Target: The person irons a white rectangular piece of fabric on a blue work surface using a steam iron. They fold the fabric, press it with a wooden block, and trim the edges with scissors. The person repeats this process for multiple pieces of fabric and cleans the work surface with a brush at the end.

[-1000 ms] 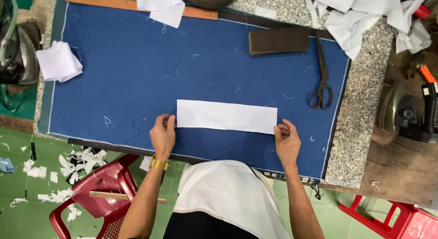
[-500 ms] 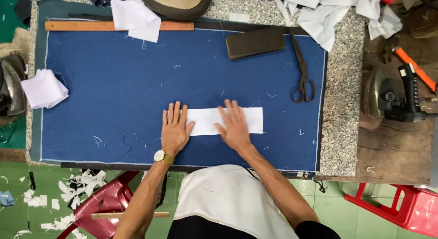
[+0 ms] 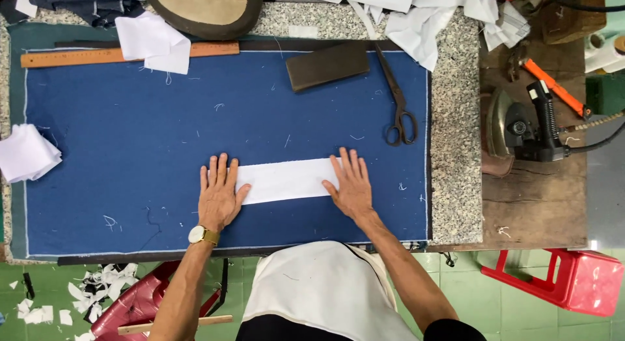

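Blue cloth-covered worktable [image 3: 130, 132], seen from above. White fabric strip [image 3: 286, 180] lying flat near its front edge. Left hand [image 3: 218, 192] pressed open-palmed on strip's left end, right hand [image 3: 351, 184] likewise on right end, gripping nothing. Black scissors [image 3: 397, 106] well beyond, wooden ruler [image 3: 78, 56] along far edge.
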